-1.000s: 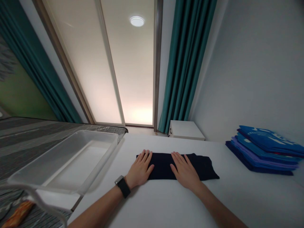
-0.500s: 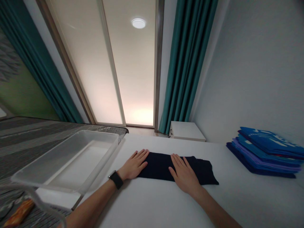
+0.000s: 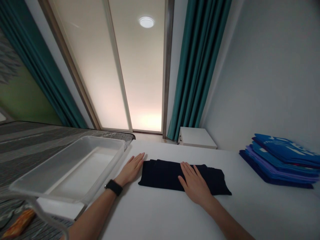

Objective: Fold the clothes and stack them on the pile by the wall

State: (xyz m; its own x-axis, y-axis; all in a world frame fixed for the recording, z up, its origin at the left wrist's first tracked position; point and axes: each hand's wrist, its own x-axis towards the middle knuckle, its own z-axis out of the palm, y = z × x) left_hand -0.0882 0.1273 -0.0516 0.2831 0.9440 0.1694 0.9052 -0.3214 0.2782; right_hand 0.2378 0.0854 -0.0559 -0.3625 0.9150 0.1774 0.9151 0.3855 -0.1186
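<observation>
A dark navy folded garment (image 3: 162,175) lies as a long flat strip on the white table (image 3: 155,213); its exact kind does not show. My right hand (image 3: 195,183) rests flat on its right half, fingers stretched out. Just off the garment's left end is my left hand (image 3: 131,169), fingers extended, with the fingertips close to its upper left corner. Whether they touch the cloth I cannot tell. A dark watch (image 3: 113,187) circles my left wrist.
A stack of folded blue and purple clothes (image 3: 282,163) sits at the table's right by the wall. To the left stands a translucent plastic bin (image 3: 100,170). Beyond the table's far edge is a low white cabinet (image 3: 197,137), near teal curtains (image 3: 197,76).
My left hand has slid left off the garment, uncovering its left end. My right hand stays on the cloth in about the same place.
</observation>
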